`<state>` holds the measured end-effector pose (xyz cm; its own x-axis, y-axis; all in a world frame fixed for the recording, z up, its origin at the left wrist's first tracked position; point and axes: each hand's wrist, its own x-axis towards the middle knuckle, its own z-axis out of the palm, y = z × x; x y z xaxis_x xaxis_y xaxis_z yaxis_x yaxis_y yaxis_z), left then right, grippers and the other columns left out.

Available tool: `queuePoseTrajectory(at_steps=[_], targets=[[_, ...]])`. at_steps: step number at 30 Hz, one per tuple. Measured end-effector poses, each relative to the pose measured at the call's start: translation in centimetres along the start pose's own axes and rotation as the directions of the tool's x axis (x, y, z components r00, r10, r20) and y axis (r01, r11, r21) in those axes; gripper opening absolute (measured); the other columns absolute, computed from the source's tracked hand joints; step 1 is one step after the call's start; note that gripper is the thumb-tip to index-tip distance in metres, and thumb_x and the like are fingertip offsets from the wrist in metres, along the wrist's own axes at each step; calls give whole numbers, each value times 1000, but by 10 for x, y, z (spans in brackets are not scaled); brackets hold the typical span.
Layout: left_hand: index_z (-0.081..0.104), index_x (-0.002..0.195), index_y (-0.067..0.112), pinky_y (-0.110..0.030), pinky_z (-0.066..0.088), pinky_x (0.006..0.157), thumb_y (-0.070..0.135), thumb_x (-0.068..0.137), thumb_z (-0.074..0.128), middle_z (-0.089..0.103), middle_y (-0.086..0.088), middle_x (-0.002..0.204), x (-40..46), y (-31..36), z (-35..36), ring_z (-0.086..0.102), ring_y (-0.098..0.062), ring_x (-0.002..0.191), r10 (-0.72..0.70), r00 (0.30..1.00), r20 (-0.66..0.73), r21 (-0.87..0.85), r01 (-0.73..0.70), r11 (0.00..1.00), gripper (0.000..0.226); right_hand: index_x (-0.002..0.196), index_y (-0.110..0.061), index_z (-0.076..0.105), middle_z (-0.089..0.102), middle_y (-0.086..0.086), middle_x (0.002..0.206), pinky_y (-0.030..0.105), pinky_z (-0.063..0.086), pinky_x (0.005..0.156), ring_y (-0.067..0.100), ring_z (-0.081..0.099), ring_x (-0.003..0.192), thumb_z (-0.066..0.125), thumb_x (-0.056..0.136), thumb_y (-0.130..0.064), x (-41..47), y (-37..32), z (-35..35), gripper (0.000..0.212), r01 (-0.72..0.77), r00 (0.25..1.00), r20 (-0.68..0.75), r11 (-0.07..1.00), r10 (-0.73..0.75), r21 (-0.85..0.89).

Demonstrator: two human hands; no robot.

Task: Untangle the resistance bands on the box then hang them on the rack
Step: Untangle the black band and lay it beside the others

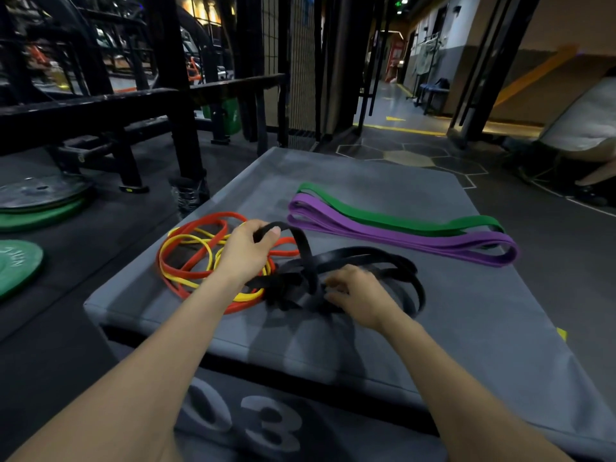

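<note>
a grey padded box carries the resistance bands. a loop of the black band is pinched between thumb and curled fingers of the left hand and lifted in an arch above the box top, near the middle of the top. the rest of the black band lies in a tangled heap toward the near edge, where the right hand is laid on it with fingers curled down into the strands; whether a strand is actually gripped cannot be told. an orange band and a yellow band are coiled together by the left edge, partly under the left wrist. a purple band and a green band are laid out straight, side by side and touching, toward the far right corner. green weight plates are seen on the floor to the left, beside a black rack frame
</note>
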<state>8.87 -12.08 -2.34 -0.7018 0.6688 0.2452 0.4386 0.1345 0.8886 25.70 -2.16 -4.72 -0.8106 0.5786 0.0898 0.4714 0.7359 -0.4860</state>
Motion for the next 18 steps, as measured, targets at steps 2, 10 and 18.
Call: queuePoseTrajectory(at_steps=[2, 10, 18], targets=[[57, 94, 13, -26, 30, 53, 29, 94, 51, 43, 10, 62, 1, -5, -1, 38, -6, 55, -5, 1000, 2, 56, 5, 998, 17, 121, -14, 59, 50, 5, 119, 14, 37, 81, 20, 53, 109, 61, 83, -7, 1, -2, 3, 38, 24, 996, 88, 998, -28, 51], [59, 101, 12, -29, 36, 60, 32, 94, 52, 56, 1, 77, 0, -15, -7, 50, -16, 70, -18, 1000, -2, 139, 18, 990, 23, 125, -19, 55, 46, 0, 125, 23, 30, 100, 17, 36, 115, 78, 72, -26, 5, -4, 18, 58, 116, 965, 228, 991, -127, 62], [53, 120, 11, -26, 34, 97, 26, 88, 60, 43, -7, 117, -7, -12, -4, 44, -22, 112, 294, 924, -245, 276, -224, 935, 36, 84, -12, 60, 63, -1, 75, 25, 44, 66, 10, 58, 70, 56, 92, -21, 8, -7, 8, 13, 133, 964, -263, 911, -28, 389]])
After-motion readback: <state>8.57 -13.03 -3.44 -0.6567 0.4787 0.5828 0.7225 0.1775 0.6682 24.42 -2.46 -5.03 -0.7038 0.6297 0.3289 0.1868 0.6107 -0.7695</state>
